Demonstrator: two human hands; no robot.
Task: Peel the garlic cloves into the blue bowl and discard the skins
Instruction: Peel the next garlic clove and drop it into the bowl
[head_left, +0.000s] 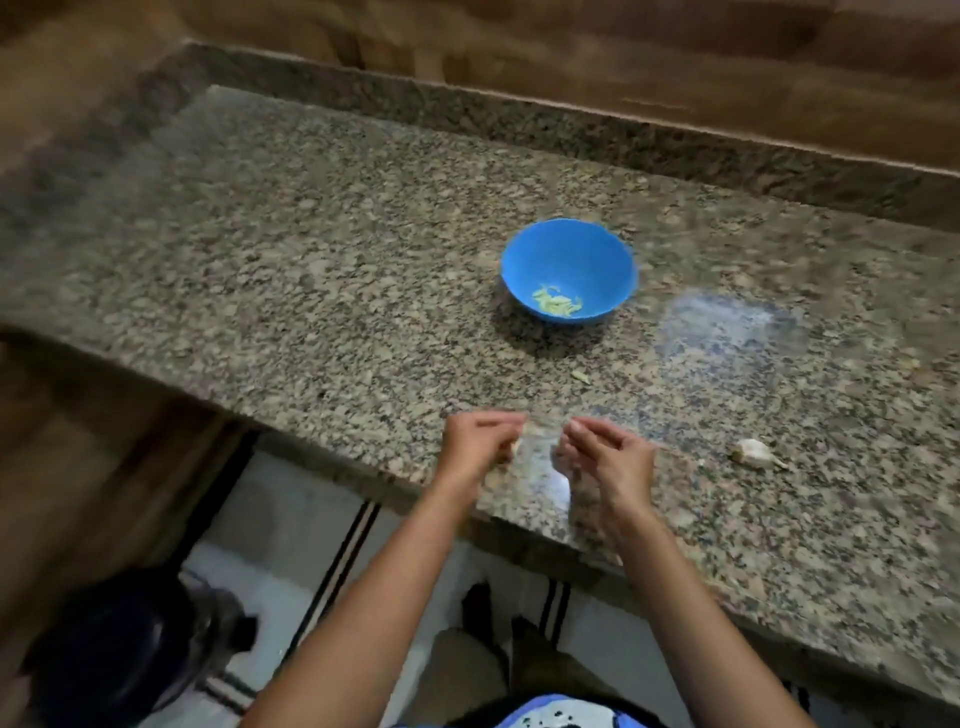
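The blue bowl (569, 270) stands on the granite counter (311, 291) with several pale peeled garlic pieces (556, 303) in its bottom. Near the counter's front edge my left hand (475, 447) has its fingers curled round a small pale garlic clove (516, 446) that barely shows at its fingertips. My right hand (605, 457) is a short gap to its right, fingers loosely curled, and nothing shows in it. An unpeeled garlic piece (754, 453) lies on the counter to the right of my right hand. A small scrap of skin (581, 376) lies between the hands and the bowl.
A low granite upstand (571, 135) and wooden wall close off the back of the counter. A dark round bin (119, 660) stands on the tiled floor at the lower left, below the counter's edge. My feet (493, 623) show beneath the counter.
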